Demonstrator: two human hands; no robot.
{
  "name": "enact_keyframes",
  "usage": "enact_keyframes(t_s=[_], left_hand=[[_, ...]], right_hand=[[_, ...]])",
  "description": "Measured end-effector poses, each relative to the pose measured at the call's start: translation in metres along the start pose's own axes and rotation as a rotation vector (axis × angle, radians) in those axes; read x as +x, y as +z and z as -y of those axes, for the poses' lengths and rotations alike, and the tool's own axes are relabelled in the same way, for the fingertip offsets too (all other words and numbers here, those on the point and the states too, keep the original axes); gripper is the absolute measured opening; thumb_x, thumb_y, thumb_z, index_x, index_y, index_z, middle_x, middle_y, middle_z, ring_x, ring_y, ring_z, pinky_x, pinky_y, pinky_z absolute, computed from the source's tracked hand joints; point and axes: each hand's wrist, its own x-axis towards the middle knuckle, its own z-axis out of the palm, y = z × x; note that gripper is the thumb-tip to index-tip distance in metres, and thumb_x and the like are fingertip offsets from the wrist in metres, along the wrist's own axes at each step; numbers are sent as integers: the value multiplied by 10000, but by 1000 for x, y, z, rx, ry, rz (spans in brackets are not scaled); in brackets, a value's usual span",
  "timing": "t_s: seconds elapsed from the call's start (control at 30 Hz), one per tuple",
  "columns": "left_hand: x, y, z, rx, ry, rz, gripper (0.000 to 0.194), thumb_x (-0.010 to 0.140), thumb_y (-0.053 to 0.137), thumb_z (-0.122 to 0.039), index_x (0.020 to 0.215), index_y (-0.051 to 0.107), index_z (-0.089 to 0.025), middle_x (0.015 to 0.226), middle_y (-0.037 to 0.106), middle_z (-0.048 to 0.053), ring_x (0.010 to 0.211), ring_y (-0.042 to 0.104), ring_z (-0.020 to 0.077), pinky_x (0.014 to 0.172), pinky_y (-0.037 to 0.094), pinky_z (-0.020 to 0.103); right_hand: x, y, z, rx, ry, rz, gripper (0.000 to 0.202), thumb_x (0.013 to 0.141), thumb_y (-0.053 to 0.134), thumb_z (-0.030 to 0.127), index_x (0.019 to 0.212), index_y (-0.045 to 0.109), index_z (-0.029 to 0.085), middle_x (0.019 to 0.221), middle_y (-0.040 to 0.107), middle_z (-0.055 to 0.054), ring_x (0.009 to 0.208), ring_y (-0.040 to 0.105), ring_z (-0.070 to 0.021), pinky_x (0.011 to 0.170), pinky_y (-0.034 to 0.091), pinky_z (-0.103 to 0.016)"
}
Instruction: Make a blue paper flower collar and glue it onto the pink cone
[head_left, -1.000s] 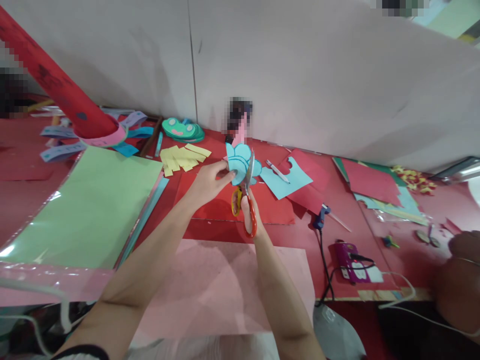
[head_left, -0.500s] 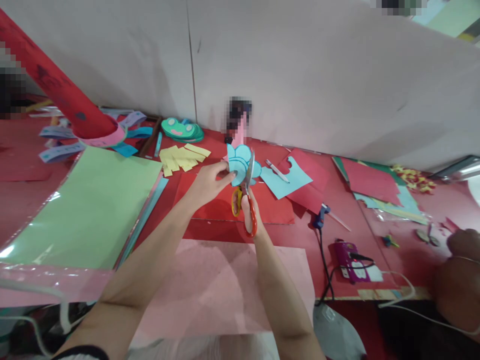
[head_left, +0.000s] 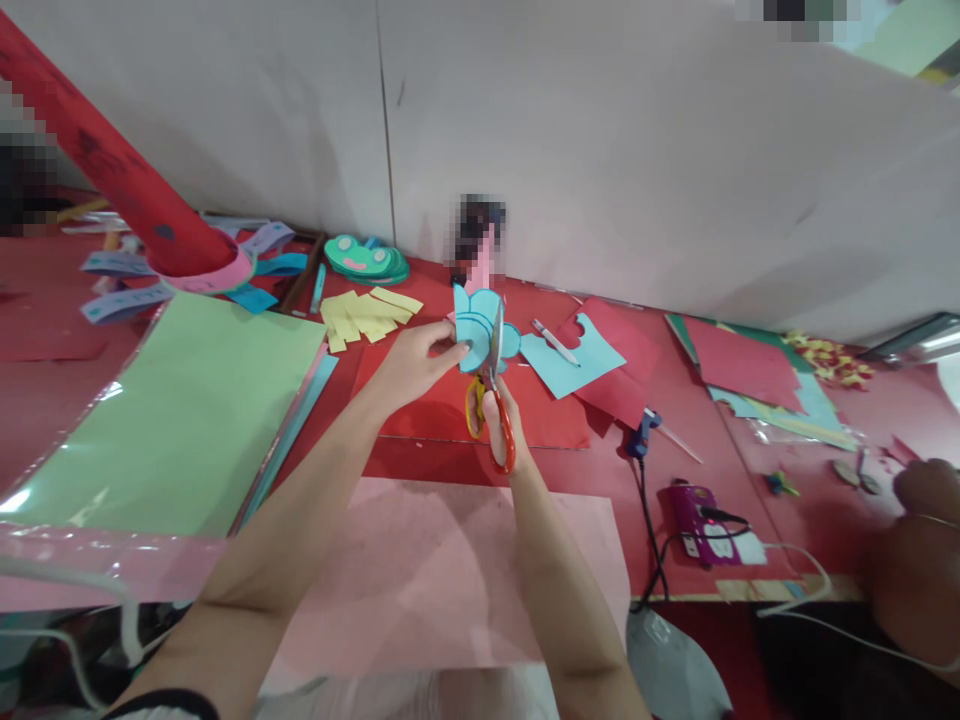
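Between thumb and fingers, my left hand (head_left: 424, 362) pinches the left edge of a light blue paper piece (head_left: 474, 330) with dark drawn curves and a scalloped outline. My right hand (head_left: 501, 415) has its fingers through the scissors (head_left: 504, 430), which have one orange-red and one yellow handle. The blades point away from me and lie across the right part of the blue paper. A rounded lobe of the paper shows to the right of the blades. Both hands are above a red sheet (head_left: 555, 425).
Yellow strips (head_left: 367, 315) and green frog-like cutouts (head_left: 364, 260) lie behind my left hand. A blue offcut (head_left: 574, 365) bears a white pen (head_left: 555, 342). Farther right are a glue gun (head_left: 643, 435) and purple power strip (head_left: 701, 525); green sheets (head_left: 180, 420) lie left.
The scissor blades have drawn closer together and tilted slightly left on the blue paper. My left hand keeps its hold with hardly any movement.
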Motion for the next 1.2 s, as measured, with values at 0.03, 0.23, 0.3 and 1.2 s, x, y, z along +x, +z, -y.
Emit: enact_keyframes(t_s=[0.03,0.23,0.3,1.2], left_hand=[[0,0,0,-3,-2,-1,154,810,527,-280,825,637,-173,869,698,19,849,639,175,807,495,295],[0,-1,1,25,7,-24,149,809,515,-286,757,592,-170,779,642,1,771,592,149,749,464,272],[1,-2,2,40,2,-40,168,808,511,-298,708,553,-170,721,601,-9,720,559,138,706,445,263],[2,3,-3,96,-32,-132,206,801,488,-349,666,479,-193,624,500,-25,621,466,123,602,379,243]], right_hand=[[0,0,0,4,10,0,467,842,450,646,1052,506,233,621,404,48,456,353,-79,421,310,-232],[-1,0,2,18,45,2,517,837,468,639,1155,497,232,627,388,54,456,352,-71,417,300,-218],[-2,0,2,13,50,-1,520,833,473,640,1148,503,226,624,388,56,455,353,-70,421,303,-217],[-2,0,-11,48,73,-25,428,843,491,610,1034,525,228,584,372,68,406,313,-53,371,299,-198]])
